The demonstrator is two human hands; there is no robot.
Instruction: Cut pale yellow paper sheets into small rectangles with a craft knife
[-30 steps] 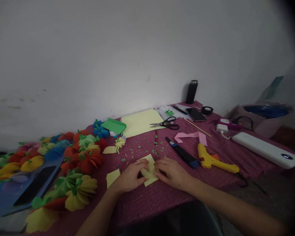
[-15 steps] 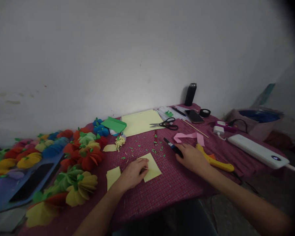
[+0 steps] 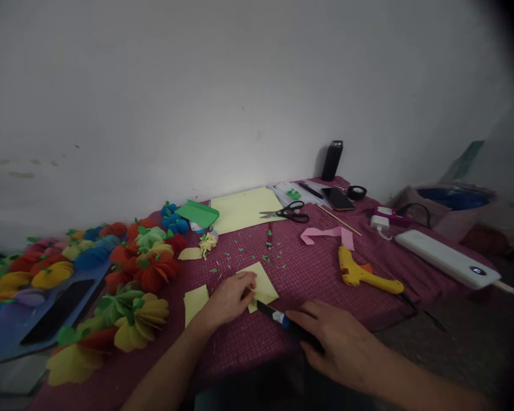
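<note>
My left hand [image 3: 230, 298] rests on a square of yellow paper [image 3: 265, 285], its fingers curled and pinched at the paper's left part. Whatever lies under those fingertips is mostly hidden. In my right hand [image 3: 338, 342] is a utility knife [image 3: 302, 333] with a dark handle. Its dark blade points left, with the tip at the paper's lower edge, close to my left fingertips; whether it touches the paper I cannot tell. Another yellow paper piece [image 3: 196, 305] lies left of my left hand. Green paper scraps [image 3: 266, 258] are scattered beyond the square.
Colourful paper pumpkins [image 3: 154, 268] crowd the left side. Scissors [image 3: 289, 213] lie partly over a large yellow sheet [image 3: 240, 208] at the back. To the right are a yellow glue gun [image 3: 364, 274], a pink strip [image 3: 325, 233], a white power bank [image 3: 445, 260] and a black bottle [image 3: 333, 161].
My right hand has taken the utility knife from beside the glue gun, left and toward me, to the yellow square's lower edge. My left hand has stayed on the paper.
</note>
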